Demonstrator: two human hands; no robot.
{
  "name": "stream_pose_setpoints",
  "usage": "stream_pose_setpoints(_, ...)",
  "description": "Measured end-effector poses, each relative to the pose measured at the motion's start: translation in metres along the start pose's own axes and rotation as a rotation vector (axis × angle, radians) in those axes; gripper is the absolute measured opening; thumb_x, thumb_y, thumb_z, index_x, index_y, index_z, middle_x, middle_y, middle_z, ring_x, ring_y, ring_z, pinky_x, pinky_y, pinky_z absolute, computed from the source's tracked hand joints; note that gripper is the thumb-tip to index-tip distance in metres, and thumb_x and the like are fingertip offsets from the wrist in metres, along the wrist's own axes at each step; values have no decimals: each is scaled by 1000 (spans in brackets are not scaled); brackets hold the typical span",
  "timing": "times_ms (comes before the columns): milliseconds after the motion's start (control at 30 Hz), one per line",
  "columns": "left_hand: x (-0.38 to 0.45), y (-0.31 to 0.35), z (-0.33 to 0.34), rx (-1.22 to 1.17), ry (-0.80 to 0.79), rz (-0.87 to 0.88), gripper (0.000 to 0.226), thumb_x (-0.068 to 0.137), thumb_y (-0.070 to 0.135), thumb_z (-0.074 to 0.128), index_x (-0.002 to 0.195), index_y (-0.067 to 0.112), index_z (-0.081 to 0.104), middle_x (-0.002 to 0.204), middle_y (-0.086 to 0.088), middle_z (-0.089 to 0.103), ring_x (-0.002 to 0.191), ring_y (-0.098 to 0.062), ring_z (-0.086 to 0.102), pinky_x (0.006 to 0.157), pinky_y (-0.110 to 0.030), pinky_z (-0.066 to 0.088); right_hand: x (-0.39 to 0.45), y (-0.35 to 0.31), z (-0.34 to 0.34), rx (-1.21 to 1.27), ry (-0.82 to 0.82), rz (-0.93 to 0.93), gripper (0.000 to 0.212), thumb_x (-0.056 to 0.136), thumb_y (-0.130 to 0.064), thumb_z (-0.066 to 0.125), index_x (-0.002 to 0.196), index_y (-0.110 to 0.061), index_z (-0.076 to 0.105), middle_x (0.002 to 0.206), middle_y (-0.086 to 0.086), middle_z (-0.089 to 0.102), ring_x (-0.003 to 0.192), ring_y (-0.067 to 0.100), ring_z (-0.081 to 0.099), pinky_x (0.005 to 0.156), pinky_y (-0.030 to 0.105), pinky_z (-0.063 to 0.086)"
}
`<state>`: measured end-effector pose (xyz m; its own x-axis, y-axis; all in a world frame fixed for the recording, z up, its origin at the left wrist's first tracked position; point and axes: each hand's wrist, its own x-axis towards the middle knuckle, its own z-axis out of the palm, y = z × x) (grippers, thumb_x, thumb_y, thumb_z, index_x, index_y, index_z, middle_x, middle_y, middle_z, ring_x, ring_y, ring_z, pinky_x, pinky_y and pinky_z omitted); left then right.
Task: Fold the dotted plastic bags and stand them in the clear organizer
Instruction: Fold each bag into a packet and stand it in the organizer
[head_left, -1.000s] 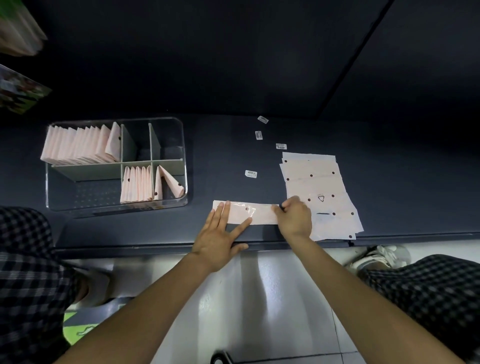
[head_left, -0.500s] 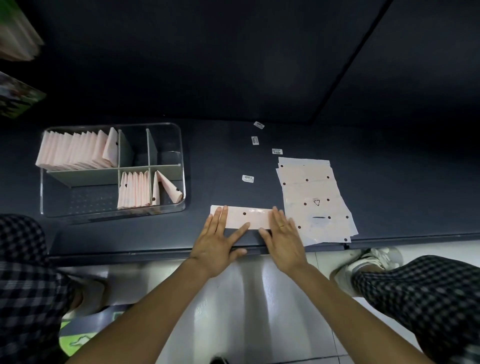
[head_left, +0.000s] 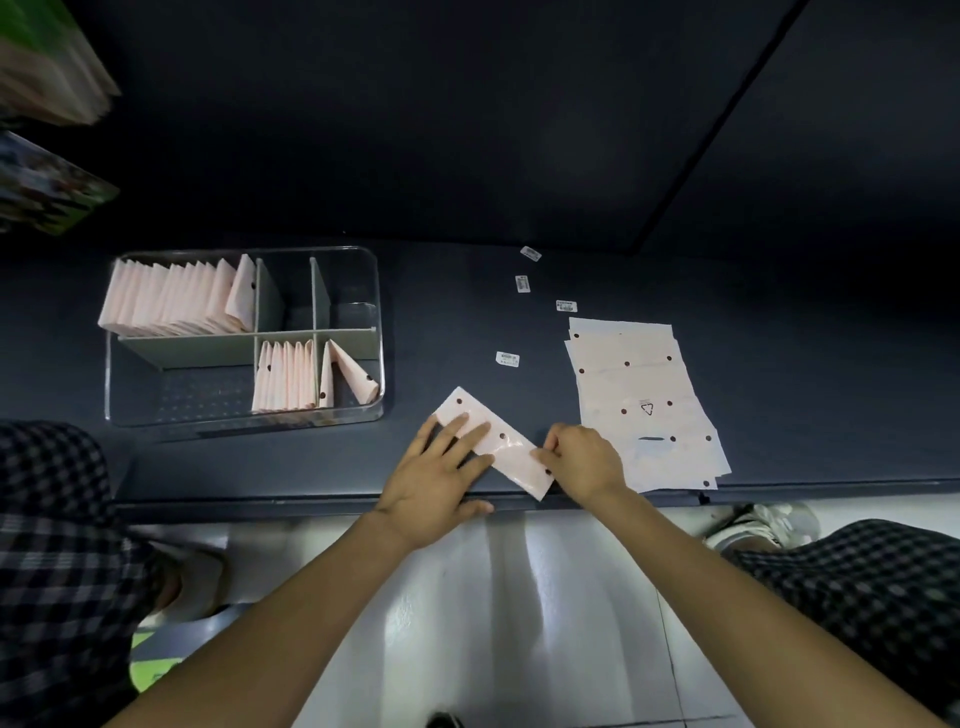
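Observation:
A pale pink dotted bag folded into a long strip (head_left: 511, 454) lies slanted on the dark table near its front edge. My left hand (head_left: 436, 475) presses flat on the strip's upper left part with straight fingers. My right hand (head_left: 584, 460) pinches the strip's lower right end. A stack of flat dotted bags (head_left: 644, 400) lies to the right. The clear organizer (head_left: 376, 332) stands at the left, with several folded bags upright in its back left and front middle compartments.
Several small white labels (head_left: 507, 358) are scattered on the table between the organizer and the stack. The table's front edge (head_left: 311, 501) runs just below my hands. Checked trouser legs and shoes show at both lower corners.
The strip lay level along the table edge with both hands flat on it; now it is turned to slant down to the right, and my right hand pinches its end.

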<state>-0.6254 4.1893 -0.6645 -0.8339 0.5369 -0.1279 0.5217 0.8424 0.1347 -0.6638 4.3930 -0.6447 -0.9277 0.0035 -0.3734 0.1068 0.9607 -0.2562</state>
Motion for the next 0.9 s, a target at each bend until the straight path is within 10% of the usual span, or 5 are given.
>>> stream_pose_setpoints(133,-8,8,0,-50,43,118,76,78,62,60,136,16,47,148,-3,39,139,-18,33,118,-36,10,-18,3,8,51,-124,53,31,87,-35,60,67,-12,62,74,5,67,74,23,61,63,28,45)
stream_pose_setpoints(300,-17,20,11,-23,218,158,67,46,46,90,104,17,72,114,1,69,102,-13,66,91,-31,52,-32,7,10,230,-279,52,30,88,-31,62,67,-9,63,74,2,70,66,15,59,73,29,51)
stream_pose_setpoints(400,-12,23,17,-28,324,145,50,54,34,90,98,16,74,103,1,72,93,-14,69,87,-30,54,-38,13,6,135,-57,-141,10,89,-19,59,97,-17,63,92,-3,66,89,16,57,78,31,49)
stream_pose_setpoints(567,-8,27,21,-79,439,82,31,63,27,86,89,16,74,90,0,70,79,-16,69,80,-27,55,-39,26,9,1,-116,-541,65,82,-10,60,141,-27,39,143,-15,41,131,10,30,108,25,29)
stream_pose_setpoints(900,-10,38,11,-525,431,-301,8,86,16,65,86,11,72,84,-2,70,81,-25,64,72,-30,44,-26,7,21,399,12,-341,32,79,-24,74,110,-18,70,107,-7,67,100,15,49,89,23,40)
